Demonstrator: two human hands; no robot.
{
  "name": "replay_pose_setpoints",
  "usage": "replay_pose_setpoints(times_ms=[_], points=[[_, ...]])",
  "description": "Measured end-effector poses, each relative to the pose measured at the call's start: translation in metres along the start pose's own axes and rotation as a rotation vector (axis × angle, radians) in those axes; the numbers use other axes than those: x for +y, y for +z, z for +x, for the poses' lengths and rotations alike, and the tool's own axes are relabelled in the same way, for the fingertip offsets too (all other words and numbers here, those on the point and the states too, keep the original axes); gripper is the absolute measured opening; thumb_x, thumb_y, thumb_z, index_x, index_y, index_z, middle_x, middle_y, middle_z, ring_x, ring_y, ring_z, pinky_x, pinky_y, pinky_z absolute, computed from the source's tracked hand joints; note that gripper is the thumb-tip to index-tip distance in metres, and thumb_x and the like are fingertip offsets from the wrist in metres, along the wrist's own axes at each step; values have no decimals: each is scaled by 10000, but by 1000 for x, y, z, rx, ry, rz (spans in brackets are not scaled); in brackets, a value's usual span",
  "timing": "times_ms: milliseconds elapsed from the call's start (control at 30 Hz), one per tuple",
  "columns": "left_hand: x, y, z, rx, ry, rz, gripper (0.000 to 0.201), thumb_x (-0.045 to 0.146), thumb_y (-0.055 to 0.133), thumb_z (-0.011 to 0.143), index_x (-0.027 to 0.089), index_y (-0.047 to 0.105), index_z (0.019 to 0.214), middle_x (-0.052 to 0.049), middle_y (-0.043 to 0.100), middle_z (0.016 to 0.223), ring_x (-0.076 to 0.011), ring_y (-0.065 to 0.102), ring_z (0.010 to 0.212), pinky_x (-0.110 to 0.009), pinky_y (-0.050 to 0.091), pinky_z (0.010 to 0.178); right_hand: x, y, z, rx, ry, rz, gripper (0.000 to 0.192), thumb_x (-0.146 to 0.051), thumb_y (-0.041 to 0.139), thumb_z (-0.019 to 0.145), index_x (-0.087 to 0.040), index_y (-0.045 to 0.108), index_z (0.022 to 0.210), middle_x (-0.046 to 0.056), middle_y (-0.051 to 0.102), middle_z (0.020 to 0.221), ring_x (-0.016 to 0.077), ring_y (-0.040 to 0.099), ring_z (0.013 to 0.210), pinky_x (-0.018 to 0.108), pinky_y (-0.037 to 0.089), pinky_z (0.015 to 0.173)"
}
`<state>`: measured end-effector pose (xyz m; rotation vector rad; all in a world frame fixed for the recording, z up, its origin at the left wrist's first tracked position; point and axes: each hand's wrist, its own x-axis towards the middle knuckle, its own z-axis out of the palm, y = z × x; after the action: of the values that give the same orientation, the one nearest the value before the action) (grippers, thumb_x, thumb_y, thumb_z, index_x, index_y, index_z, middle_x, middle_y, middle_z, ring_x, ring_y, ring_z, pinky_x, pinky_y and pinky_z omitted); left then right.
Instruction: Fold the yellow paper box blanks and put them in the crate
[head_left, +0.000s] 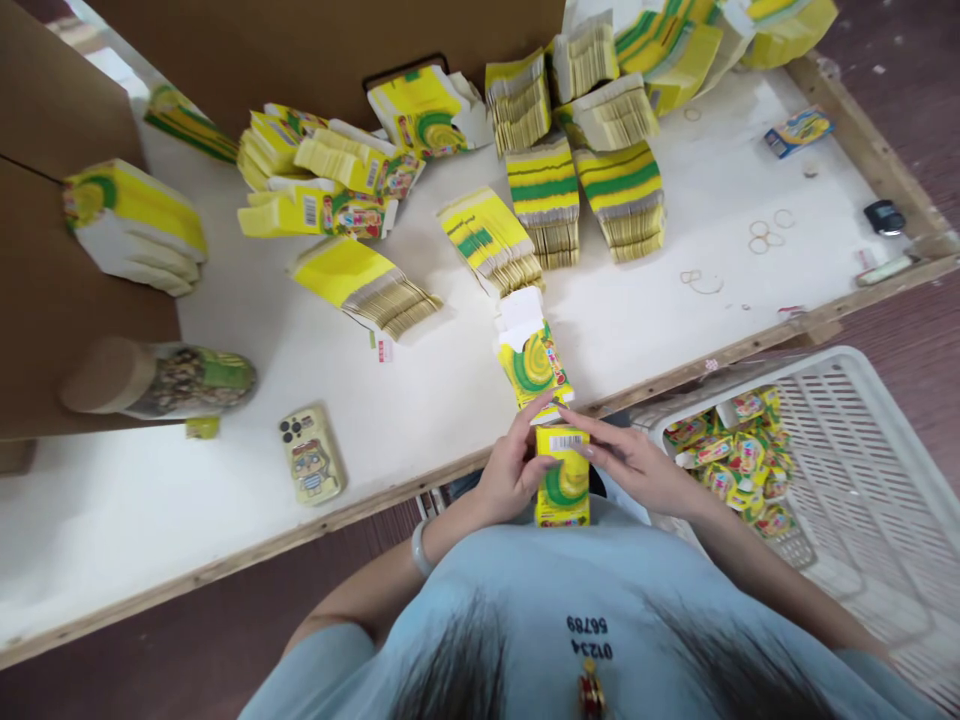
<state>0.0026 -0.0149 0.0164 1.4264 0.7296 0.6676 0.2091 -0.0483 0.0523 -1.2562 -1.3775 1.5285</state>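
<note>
Small yellow-and-green printed cardboard carton (pixel 562 478) held upright at the near edge of the white desk (pixel 420 400), just in front of the chest. Left hand (pixel 512 468) clamped on carton's left side, fingers curled round it. Right hand (pixel 628 462) on carton's right side, fingertips (pixel 571 417) pressing at the top flap by the barcode. Both hands closed on the carton.

Just beyond the carton, touching its top end: another yellow-green carton with open white flaps (pixel 531 350), lying on the desk.

Right of the carton, off the desk edge: white slatted plastic basket (pixel 862 450) with a heap of folded yellow cartons (pixel 739 450) inside.

Left of the carton, on the desk: phone in a yellow cartoon case (pixel 311 455), face down. Farther left: roll of printed tape on a brown core (pixel 161 378), on its side.

Well beyond the carton: stacks of flat yellow-green carton blanks (pixel 585 195), fanned and piled. Far right of those: loose rubber bands (pixel 766 235) and a small blue box (pixel 799 130).
</note>
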Motion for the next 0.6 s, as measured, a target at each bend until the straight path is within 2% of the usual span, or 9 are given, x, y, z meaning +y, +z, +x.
replay_pose_setpoints(times_ms=[100, 167, 233, 267, 333, 367, 433, 500, 600], points=[[4, -8, 24, -24, 160, 194, 891, 771, 436, 939, 203, 305, 1613, -62, 698, 912, -209, 632, 708, -338, 554, 672, 5, -13, -12, 193, 37, 44, 383, -482, 599, 986, -269, 729, 1276, 68, 804, 1168, 215, 779, 995, 352, 644, 888], [9, -26, 53, 80, 282, 432, 778, 734, 448, 958, 208, 447, 1531, -77, 682, 969, -243, 639, 861, -374, 548, 792, 9, -43, -34, 298, 94, -106, 365, -507, 600, 975, -254, 749, 1194, 72, 814, 1072, 214, 774, 869, 322, 641, 755], [10, -52, 91, 301, 315, 670, 622, 640, 558, 959, 210, 558, 1408, -138, 657, 1206, -297, 594, 1130, -442, 492, 985, 14, -84, -63, 410, 198, -451, 358, -515, 555, 988, -252, 763, 1112, 80, 810, 1002, 243, 755, 800, 353, 617, 688], [8, -65, 110, 391, 299, 741, 649, 627, 653, 910, 196, 560, 1386, -154, 637, 1262, -309, 567, 1181, -463, 460, 1033, 16, -103, -77, 438, 242, -661, 361, -515, 543, 986, -245, 768, 1068, 101, 805, 989, 278, 754, 821, 401, 613, 722], [1, -88, 144, 408, 226, 802, 656, 572, 806, 805, 178, 600, 1287, -125, 662, 1164, -278, 586, 1084, -433, 463, 994, 20, -132, -99, 482, 316, -1053, 425, -535, 502, 993, -209, 765, 1064, 182, 781, 981, 378, 739, 921, 549, 578, 842], [-3, -96, 158, 373, 185, 805, 558, 527, 838, 789, 173, 640, 1172, -90, 675, 1053, -249, 595, 998, -397, 477, 937, 21, -140, -105, 518, 337, -1208, 477, -556, 481, 995, -183, 755, 1111, 224, 764, 993, 430, 720, 980, 618, 543, 886], [-9, -107, 176, 293, 148, 802, 354, 468, 827, 818, 171, 654, 905, -29, 639, 842, -200, 571, 834, -338, 476, 820, 21, -141, -103, 601, 326, -1372, 584, -584, 436, 1003, -126, 696, 1256, 283, 731, 1063, 490, 673, 1094, 688, 485, 946], [-9, -112, 184, 227, 201, 826, 348, 461, 710, 925, 176, 617, 748, -21, 607, 750, -187, 549, 774, -330, 466, 785, 19, -130, -85, 629, 223, -1333, 613, -570, 430, 1012, -109, 617, 1371, 282, 707, 1180, 470, 645, 1179, 665, 471, 1007], [3, -116, 180, 195, 405, 903, 427, 474, 463, 1056, 173, 693, 859, -92, 691, 939, -221, 604, 943, -388, 463, 921, 15, -103, -34, 643, -30, -1126, 556, -528, 488, 1011, -167, 561, 1428, 216, 696, 1288, 393, 639, 1239, 602, 478, 1080]])
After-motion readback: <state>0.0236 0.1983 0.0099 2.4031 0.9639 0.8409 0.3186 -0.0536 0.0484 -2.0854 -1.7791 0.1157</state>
